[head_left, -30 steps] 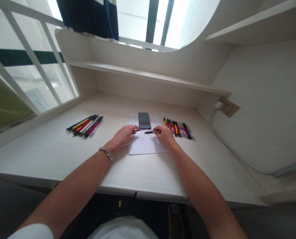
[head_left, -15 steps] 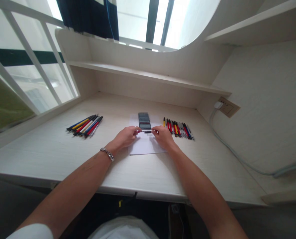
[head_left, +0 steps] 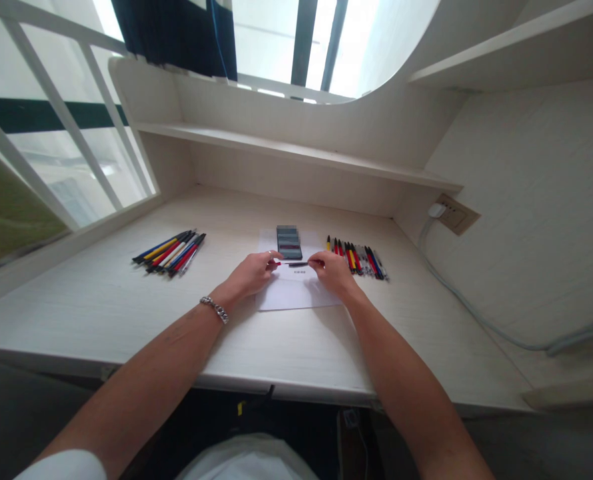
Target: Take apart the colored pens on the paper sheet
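Observation:
Both my hands are over a white sheet of paper (head_left: 296, 297) in the middle of the desk. My left hand (head_left: 250, 273) is pinched on the red end of a thin pen (head_left: 292, 264). My right hand (head_left: 334, 273) is pinched on the pen's other, dark end. The pen stretches level between the two hands, just above the paper. A dark phone (head_left: 289, 242) lies at the paper's far edge, right behind the pen. A metal bracelet (head_left: 213, 308) is on my left wrist.
A bundle of coloured pens (head_left: 170, 251) lies to the left on the white desk (head_left: 126, 307). A row of several pens (head_left: 357, 259) lies to the right of the phone. A wall socket (head_left: 456, 213) with a grey cable (head_left: 476, 313) is at the right. A shelf (head_left: 296, 152) runs above.
The hands closed toward each other half a second ago and have now drawn slightly apart again, with the pen's red end showing at my left fingers.

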Motion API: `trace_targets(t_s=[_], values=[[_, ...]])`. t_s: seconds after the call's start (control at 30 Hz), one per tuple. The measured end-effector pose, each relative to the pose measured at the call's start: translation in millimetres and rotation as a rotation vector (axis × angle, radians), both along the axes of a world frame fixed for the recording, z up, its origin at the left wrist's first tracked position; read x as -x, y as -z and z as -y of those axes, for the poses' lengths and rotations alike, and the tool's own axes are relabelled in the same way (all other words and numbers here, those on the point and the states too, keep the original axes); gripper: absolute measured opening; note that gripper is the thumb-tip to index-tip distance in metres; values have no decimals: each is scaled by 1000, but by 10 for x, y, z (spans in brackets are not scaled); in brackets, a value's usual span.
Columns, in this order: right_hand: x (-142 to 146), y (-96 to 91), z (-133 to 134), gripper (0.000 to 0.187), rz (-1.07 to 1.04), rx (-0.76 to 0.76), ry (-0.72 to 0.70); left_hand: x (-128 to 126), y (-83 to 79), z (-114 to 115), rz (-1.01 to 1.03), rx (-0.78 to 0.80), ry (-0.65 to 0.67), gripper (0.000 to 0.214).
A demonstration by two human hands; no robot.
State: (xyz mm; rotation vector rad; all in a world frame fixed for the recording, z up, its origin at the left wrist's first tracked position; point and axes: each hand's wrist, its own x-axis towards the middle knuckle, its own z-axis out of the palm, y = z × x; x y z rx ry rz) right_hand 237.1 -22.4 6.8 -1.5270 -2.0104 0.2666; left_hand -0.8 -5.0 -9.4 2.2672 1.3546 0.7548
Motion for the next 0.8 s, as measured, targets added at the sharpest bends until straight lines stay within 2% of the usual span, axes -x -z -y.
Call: trace_targets(t_s=[0.1,0.2,0.4,0.5,0.6,0.8], values=[[-70,16,-4,14,-8,90,-7,32,-30,-16,-13,-21,-70,30],[-75,74,4,16,47,166,-35,50,-35,-32,-36,-50,-81,27],[-33,104,26,13,117,175,15,58,-46,-19,-35,-74,-54,25],[9,67,37,14,65,130,36,44,-63,15,-45,-92,-60,24],[116,63,44,16,-165,143,-16,1,-67,51,-61,-148,-30,26],[420,133,120,29,-905,619,-114,-125,-93,125,-205,-308,131,28]])
